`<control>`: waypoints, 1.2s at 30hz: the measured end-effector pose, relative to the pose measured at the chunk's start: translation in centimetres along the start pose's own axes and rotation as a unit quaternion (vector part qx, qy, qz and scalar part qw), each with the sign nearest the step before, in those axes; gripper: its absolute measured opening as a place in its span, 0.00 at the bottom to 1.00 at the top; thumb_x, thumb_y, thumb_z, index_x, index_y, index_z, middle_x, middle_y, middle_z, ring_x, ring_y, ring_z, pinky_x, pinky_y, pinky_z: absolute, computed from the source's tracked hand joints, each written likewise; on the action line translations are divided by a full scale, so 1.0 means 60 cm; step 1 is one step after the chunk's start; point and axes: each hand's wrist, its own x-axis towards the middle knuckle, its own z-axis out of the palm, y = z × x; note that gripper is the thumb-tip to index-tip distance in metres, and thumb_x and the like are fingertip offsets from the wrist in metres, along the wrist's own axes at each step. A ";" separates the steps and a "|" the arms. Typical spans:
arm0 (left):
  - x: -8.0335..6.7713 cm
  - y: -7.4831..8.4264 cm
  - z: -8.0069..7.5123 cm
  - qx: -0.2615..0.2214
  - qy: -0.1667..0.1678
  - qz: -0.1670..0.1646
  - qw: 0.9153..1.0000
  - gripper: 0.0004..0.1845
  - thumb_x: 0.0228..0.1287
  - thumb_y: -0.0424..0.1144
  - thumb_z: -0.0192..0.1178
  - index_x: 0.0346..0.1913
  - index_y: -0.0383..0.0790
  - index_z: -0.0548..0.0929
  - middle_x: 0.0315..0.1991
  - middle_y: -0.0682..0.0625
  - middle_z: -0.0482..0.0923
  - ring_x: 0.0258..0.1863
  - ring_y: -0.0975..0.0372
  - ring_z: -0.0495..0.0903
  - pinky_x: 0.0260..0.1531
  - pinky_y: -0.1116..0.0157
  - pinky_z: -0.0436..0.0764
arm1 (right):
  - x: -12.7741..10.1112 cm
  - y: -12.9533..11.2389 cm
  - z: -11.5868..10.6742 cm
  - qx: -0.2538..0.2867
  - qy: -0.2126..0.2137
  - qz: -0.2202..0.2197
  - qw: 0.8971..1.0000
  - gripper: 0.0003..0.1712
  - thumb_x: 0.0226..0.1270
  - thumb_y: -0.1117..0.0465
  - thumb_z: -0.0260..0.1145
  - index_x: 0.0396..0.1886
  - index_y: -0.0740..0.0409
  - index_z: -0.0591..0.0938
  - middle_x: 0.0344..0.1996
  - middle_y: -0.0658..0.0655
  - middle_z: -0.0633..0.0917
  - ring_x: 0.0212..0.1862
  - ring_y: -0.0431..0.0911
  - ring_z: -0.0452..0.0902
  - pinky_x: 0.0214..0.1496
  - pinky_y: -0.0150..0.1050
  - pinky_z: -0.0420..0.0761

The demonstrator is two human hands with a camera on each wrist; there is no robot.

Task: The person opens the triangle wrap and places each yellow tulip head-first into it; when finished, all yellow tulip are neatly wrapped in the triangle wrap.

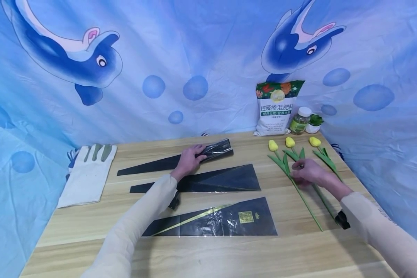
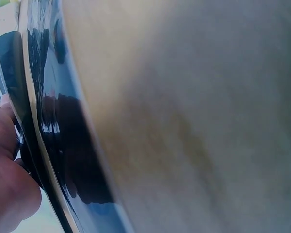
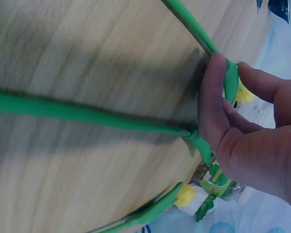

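Observation:
My left hand [image 1: 191, 159] grips the farthest of three black flower-wrapping sleeves [image 1: 219, 148], whose wide right end stands slightly raised. In the left wrist view the thumb lies against the glossy black film [image 2: 63, 145]. Nearer to me lie a second black sleeve [image 1: 229, 179] and a third sleeve [image 1: 222, 226] with a gold stripe and gold print. On the right side, my right hand [image 1: 307, 172] pinches the leftmost yellow tulip [image 1: 273, 145] by its leaf and stem, as the right wrist view shows. A middle tulip [image 1: 290, 142] runs partly hidden under that hand, and a third tulip [image 1: 314, 141] lies to its right.
White gloves [image 1: 87, 177] with green fingertips lie at the table's left. Along the back right stand a fertilizer bag [image 1: 276, 110], a white-lidded jar [image 1: 299, 121] and a small potted plant [image 1: 314, 123]. A blue dolphin-print curtain [image 1: 208, 50] hangs behind the wooden table [image 1: 208, 255].

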 end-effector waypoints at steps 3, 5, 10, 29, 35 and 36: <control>0.000 -0.001 0.000 -0.001 -0.002 -0.004 1.000 0.27 0.71 0.41 0.63 0.69 0.36 0.73 0.69 0.37 0.69 0.69 0.43 0.66 0.68 0.49 0.65 | 0.003 0.002 0.003 0.011 -0.001 0.009 1.000 0.32 0.71 0.66 0.64 0.65 0.80 0.62 0.41 0.66 0.80 0.37 0.49 0.82 0.36 0.47 0.86; 0.000 -0.001 -0.001 0.000 -0.003 -0.004 1.000 0.27 0.71 0.42 0.63 0.69 0.36 0.73 0.69 0.37 0.69 0.69 0.43 0.66 0.68 0.49 0.65 | 0.005 0.003 0.004 0.014 -0.001 0.014 1.000 0.32 0.71 0.66 0.65 0.66 0.78 0.62 0.39 0.64 0.80 0.36 0.48 0.81 0.35 0.46 0.86; 0.001 -0.003 -0.002 -0.001 -0.003 -0.003 1.000 0.27 0.71 0.42 0.62 0.69 0.37 0.73 0.69 0.37 0.68 0.69 0.43 0.65 0.68 0.49 0.64 | 0.009 0.005 0.006 0.017 0.008 0.021 1.000 0.32 0.70 0.67 0.65 0.67 0.75 0.62 0.38 0.63 0.79 0.34 0.46 0.81 0.33 0.44 0.86; 0.001 -0.011 -0.001 0.002 0.013 0.007 1.000 0.27 0.70 0.42 0.64 0.67 0.36 0.75 0.67 0.37 0.71 0.68 0.44 0.68 0.67 0.49 0.66 | 0.019 0.008 0.018 0.042 0.008 -0.007 0.999 0.38 0.67 0.67 0.67 0.71 0.73 0.60 0.36 0.61 0.81 0.32 0.46 0.81 0.32 0.44 0.84; 0.002 -0.012 0.000 -0.001 0.004 0.000 1.000 0.27 0.71 0.43 0.63 0.68 0.37 0.74 0.68 0.37 0.70 0.68 0.44 0.67 0.68 0.49 0.65 | 0.013 0.006 0.017 0.109 -0.022 -0.012 0.994 0.39 0.70 0.66 0.65 0.74 0.71 0.57 0.42 0.60 0.77 0.37 0.46 0.78 0.33 0.42 0.83; 0.002 -0.012 0.000 0.000 0.003 -0.001 1.000 0.27 0.71 0.43 0.63 0.68 0.37 0.74 0.68 0.37 0.70 0.68 0.44 0.67 0.68 0.49 0.65 | 0.011 0.006 0.017 0.119 -0.027 -0.017 0.992 0.39 0.70 0.66 0.65 0.74 0.71 0.56 0.45 0.61 0.77 0.38 0.47 0.79 0.34 0.42 0.83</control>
